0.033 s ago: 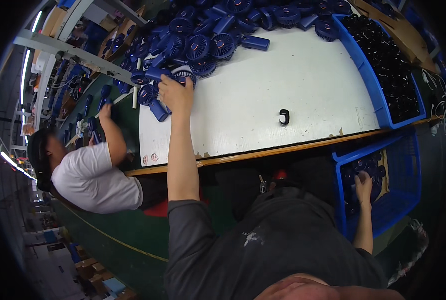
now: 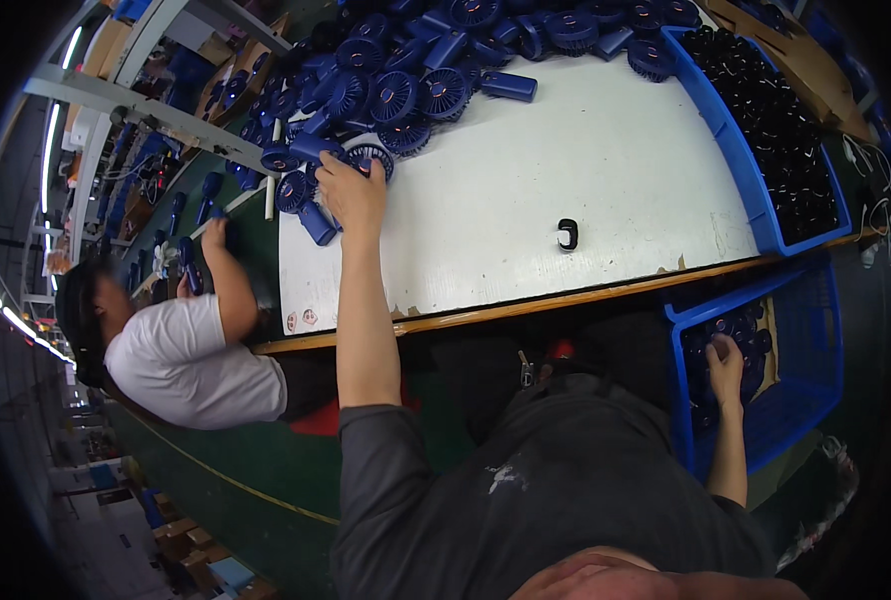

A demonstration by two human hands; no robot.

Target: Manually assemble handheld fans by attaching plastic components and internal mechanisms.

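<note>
Between the picture just before and this one, very little changed. The right hand (image 2: 726, 362) was slightly higher in the blue crate (image 2: 801, 400), at between three and four o'clock, and it looked sharper, less smeared by motion. Its fingers were bent over the dark round parts (image 2: 751, 335); whether it gripped one, I could not tell.

The left hand (image 2: 356, 195) stayed in the same place, at eleven o'clock, on the near edge of the pile of blue fans (image 2: 446, 92). Its thumb and fingers were moderately apart, touching the nearest round-headed fan (image 2: 368, 154). This fan lay on the white worktop (image 2: 486, 220), and I could not tell if it was firmly held.

The black ring-shaped piece (image 2: 568, 235) remained at two o'clock from the picture's middle, lying alone, well apart from both hands. Farther at two o'clock, the blue tray (image 2: 731, 150) was full of small black parts (image 2: 766, 130).

At nine o'clock, the co-worker's raised hand (image 2: 214, 232) had shifted a little. For the work, this meant that each hand was at its same supply, and nothing had been lifted clear.
</note>
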